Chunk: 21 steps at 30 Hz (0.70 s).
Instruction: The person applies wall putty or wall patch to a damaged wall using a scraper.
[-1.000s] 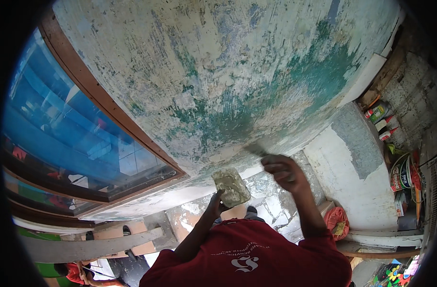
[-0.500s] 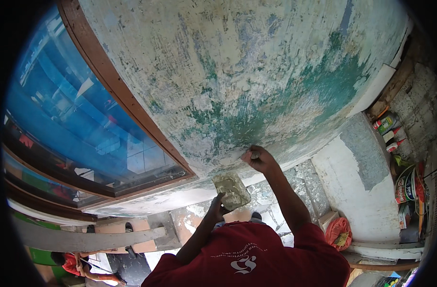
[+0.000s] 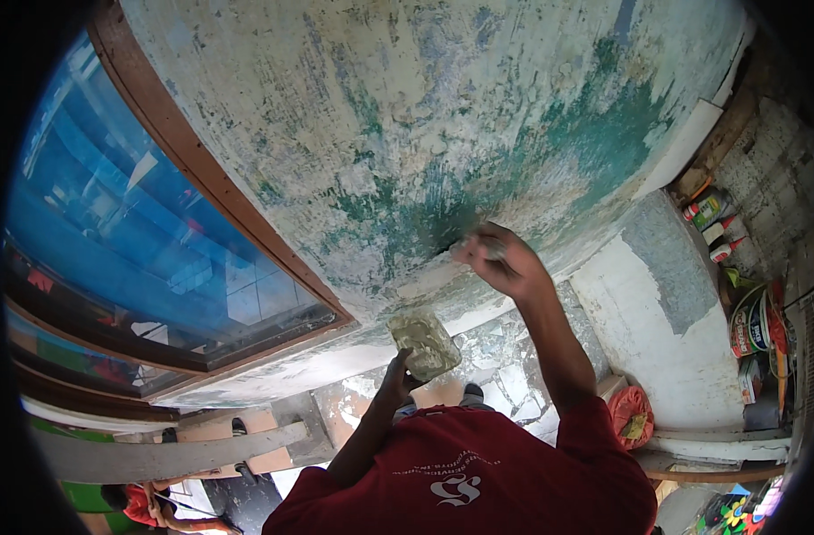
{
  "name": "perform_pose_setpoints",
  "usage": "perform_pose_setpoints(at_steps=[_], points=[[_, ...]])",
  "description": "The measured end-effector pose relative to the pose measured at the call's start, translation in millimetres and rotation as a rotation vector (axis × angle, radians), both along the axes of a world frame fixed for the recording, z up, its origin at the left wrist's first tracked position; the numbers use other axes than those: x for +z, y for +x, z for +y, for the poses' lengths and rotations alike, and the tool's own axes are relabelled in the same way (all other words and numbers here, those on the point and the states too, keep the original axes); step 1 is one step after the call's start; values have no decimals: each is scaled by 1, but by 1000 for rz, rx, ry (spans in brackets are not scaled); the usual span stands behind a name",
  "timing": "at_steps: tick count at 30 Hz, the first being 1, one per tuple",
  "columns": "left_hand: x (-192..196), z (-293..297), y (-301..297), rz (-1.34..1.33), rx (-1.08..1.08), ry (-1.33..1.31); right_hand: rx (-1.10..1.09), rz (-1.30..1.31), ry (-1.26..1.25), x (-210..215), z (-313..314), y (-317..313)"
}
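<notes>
My left hand (image 3: pixel 396 378) grips the near-left edge of a shallow rectangular container (image 3: pixel 427 346) smeared with grey-green paste, held out before the wall. My right hand (image 3: pixel 507 262) is closed round a tool that looks like a putty knife (image 3: pixel 466 243). Motion blurs the tool, and the fingers hide most of its handle; a dark thin edge shows at the wall surface. The worn wall (image 3: pixel 336 116) has patches of green, white and bluish old paint.
A brown-framed window (image 3: pixel 220 192) with blue behind the glass is at left. Bottles (image 3: pixel 708 209), a paint bucket (image 3: pixel 751 325) and a red bag (image 3: pixel 632 417) are on the right. Another person in red (image 3: pixel 141 505) is at lower left. Broken tiles (image 3: pixel 514 383) cover the floor.
My right hand has moved up and slightly right along the wall, its wrist turned. The container in my left hand has shifted a little up and left in view.
</notes>
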<state>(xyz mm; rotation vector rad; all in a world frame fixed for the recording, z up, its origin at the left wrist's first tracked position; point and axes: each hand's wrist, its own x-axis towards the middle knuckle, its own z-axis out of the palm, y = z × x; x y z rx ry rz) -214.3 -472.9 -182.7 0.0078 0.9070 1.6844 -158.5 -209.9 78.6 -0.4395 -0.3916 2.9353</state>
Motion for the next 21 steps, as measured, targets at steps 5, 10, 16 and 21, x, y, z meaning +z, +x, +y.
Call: perform_pose_setpoints(at_steps=[5,10,16,21], points=[[5,0,6,-75,-7,-59,-21,107,295,50,-36,78],[-1,-4,12,-56,-30,-48,71,71,-79,-25,-31,82],[-2,-10,15,-59,18,-27,115,-92,-599,-158,-6,28],[-7,-14,17,-64,78,-23,101,-1,-518,-173,29,-8]])
